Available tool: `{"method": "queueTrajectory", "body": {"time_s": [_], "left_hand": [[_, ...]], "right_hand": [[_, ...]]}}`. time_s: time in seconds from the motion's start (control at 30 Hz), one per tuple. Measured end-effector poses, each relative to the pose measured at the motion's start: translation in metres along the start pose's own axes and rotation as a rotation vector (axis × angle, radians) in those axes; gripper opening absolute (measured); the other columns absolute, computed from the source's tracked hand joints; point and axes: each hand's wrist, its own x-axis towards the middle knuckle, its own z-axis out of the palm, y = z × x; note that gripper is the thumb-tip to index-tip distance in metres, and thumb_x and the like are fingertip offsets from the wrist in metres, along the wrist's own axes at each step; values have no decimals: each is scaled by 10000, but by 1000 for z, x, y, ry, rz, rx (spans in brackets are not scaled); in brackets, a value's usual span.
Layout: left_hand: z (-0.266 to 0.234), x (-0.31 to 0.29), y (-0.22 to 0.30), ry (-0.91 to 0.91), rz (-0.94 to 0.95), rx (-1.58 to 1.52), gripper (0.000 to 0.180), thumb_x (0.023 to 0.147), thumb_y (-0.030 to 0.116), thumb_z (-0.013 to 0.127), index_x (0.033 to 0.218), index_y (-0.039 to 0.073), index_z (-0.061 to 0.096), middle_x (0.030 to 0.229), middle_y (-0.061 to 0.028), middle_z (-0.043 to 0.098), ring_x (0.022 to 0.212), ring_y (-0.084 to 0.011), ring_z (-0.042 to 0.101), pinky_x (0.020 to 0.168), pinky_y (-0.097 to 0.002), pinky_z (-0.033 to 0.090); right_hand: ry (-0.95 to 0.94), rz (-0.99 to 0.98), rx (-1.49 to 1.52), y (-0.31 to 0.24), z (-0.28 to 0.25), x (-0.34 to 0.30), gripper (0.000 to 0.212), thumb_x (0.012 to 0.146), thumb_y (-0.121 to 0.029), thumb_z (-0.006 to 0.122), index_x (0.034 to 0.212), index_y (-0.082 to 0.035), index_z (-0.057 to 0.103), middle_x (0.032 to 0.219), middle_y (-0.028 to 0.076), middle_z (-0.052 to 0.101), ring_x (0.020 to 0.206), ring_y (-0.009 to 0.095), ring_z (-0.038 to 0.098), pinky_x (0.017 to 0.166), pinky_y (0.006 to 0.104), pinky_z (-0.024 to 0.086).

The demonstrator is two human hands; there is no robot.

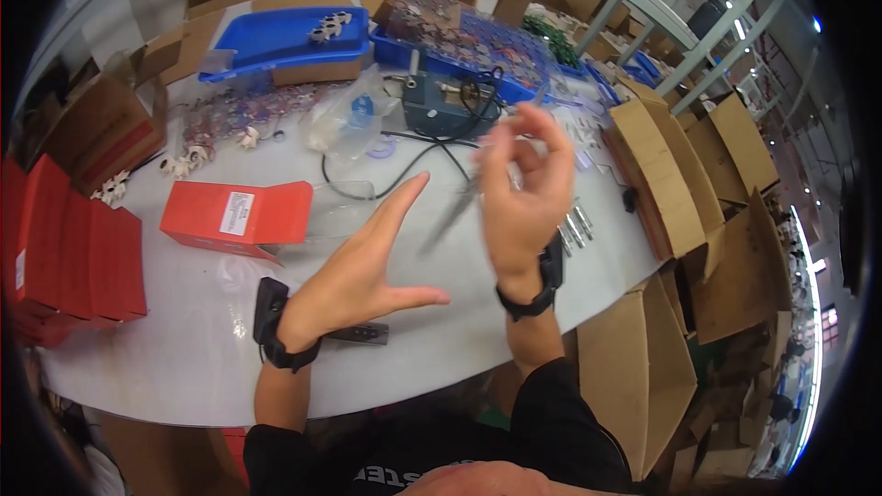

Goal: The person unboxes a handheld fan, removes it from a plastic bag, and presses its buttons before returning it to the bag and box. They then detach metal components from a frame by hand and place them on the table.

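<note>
My left hand [344,285] hovers over the white table, thumb and fingers spread wide, with nothing between them. Beside its wrist a dark grey flat bar-shaped piece [370,333] lies partly hidden. My right hand [528,207] is raised to the right with its fingers curled in. A slim grey rod-like thing [450,222], smeared by motion, seems to run through its grip; its kind is unclear. Left of my left hand lies an opened red box [234,216], with a clear plastic piece [340,209] by its flap. Several silver cylindrical parts [577,228] lie behind my right wrist.
Red boxes [78,253] are stacked at the left edge. At the back stand a dark green machine [446,110] with a black cable, a clear bag [344,119], a blue tray [276,41] and a blue bin [514,83] of small parts. Open cardboard boxes [657,179] line the right side.
</note>
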Motion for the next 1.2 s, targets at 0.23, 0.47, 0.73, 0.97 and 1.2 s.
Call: {"method": "queueTrajectory", "body": {"time_s": [0.23,0.47,0.73,0.97,1.2], "left_hand": [[-67,9,-10,28,-443,-282,443,967,172,666,1332,-55,559,1170,-136,694,1045,-189,681,853,-320,555],[-140,-19,-19,-67,-431,-391,358,954,139,665,1239,-72,614,1097,-132,710,995,-190,689,765,-327,568],[-165,-35,-25,-192,-450,-294,381,901,167,726,1173,-77,614,1110,-170,709,950,-211,690,778,-357,554],[-138,-18,9,-78,-467,-316,311,891,161,731,1067,-72,625,1015,-118,702,903,-184,663,805,-363,542],[-148,-19,12,-357,-338,-207,338,970,99,639,1251,-87,603,1161,-189,696,1013,-228,685,811,-345,572]], "right_hand": [[-257,-276,-116,14,9,13,489,850,6,767,1299,-2,574,1152,119,657,943,162,677,889,306,542],[-630,108,1,34,-19,35,570,813,-86,824,1330,-14,596,1108,77,697,945,154,671,929,319,520],[-1238,405,305,44,-15,29,489,820,-155,829,1264,-37,664,1068,82,719,910,152,684,842,293,533],[-980,-41,8,36,-9,24,335,831,-138,824,1144,-54,741,1052,87,722,909,148,695,796,276,550],[-1260,228,230,41,-17,27,273,832,-119,803,1091,-48,758,1051,76,720,866,208,699,761,335,547]]}}
